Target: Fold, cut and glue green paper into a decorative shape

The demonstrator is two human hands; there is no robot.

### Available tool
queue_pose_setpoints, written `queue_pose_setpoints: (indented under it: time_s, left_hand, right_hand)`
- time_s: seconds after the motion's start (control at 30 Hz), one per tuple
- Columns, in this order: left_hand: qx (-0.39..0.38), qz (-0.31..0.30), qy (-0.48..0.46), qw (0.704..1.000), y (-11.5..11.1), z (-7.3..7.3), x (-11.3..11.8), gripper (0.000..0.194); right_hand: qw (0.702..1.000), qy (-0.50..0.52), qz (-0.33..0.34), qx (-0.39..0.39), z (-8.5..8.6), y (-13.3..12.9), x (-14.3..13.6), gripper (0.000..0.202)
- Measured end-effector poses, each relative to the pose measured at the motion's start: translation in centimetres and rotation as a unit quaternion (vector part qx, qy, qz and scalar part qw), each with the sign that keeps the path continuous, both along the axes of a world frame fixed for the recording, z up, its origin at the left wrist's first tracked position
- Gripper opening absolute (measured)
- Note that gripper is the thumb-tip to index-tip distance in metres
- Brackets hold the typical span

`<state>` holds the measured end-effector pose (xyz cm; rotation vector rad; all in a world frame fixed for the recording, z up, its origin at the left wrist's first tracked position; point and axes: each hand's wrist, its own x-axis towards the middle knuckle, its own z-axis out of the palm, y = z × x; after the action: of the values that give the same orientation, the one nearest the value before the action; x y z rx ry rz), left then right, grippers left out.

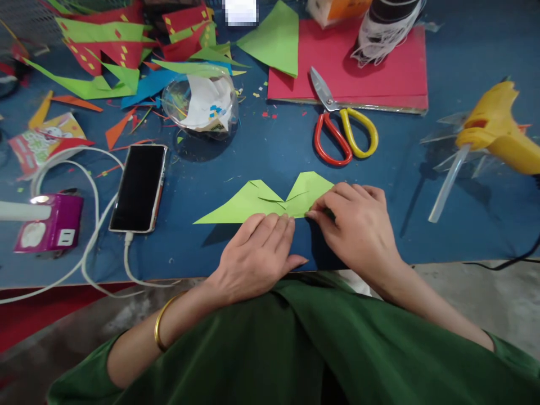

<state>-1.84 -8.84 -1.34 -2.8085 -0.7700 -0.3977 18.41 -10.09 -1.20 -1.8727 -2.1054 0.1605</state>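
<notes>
A light green paper piece [240, 205] with two raised peaks and a notch between them lies near the table's front edge. My left hand [259, 250] rests flat on its lower edge, fingers extended side by side and thumb apart. At the paper's right part, my right hand [356, 219] pinches the lower edge between thumb and curled fingers; the right tip is hidden under that hand. Scissors [330, 107] with one red and one yellow handle lie beyond the paper, slightly open, touched by neither hand.
A phone [138, 188] with white cables and a purple plug block [50, 222] are at left. Behind stand a clear bowl [169, 101], cut paper pieces [113, 45] and red sheets [392, 79] under a thread spool [390, 22]. A yellow glue gun [493, 126] is at right.
</notes>
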Motion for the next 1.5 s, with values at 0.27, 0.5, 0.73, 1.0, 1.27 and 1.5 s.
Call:
queue_pose_setpoints:
  time_s: [0.27, 0.5, 0.73, 1.0, 1.27, 1.5]
  left_hand:
    - [0.003, 0.007, 0.005, 1.0, 0.1, 0.0, 0.6, 0.06]
    - [0.007, -0.002, 0.024, 1.0, 0.2, -0.1, 0.8, 0.065]
    - [0.009, -0.006, 0.025, 1.0, 0.2, -0.1, 0.8, 0.065]
    - [-0.001, -0.001, 0.021, 1.0, 0.2, 0.1, 1.0, 0.062]
    - [0.004, -0.006, 0.012, 1.0, 0.3, 0.1, 1.1, 0.065]
    - [0.004, -0.046, 0.041, 0.998, 1.2, 0.4, 2.4, 0.073]
  right_hand:
    - [0.999, -0.047, -0.003, 0.001, 0.1, 0.2, 1.2, 0.017]
    - [1.0, -0.024, 0.001, 0.004, -0.2, -0.4, 2.1, 0.018]
    - [0.998, -0.027, -0.053, -0.009, -0.1, -0.9, 3.5, 0.015]
    - [0.995, -0.071, -0.064, -0.015, 0.0, -1.0, 3.4, 0.017]
    - [0.992, -0.105, -0.064, -0.012, -0.2, -1.2, 4.2, 0.018]
    - [0.993, -0.098, -0.071, -0.017, -0.1, -1.1, 4.0, 0.018]
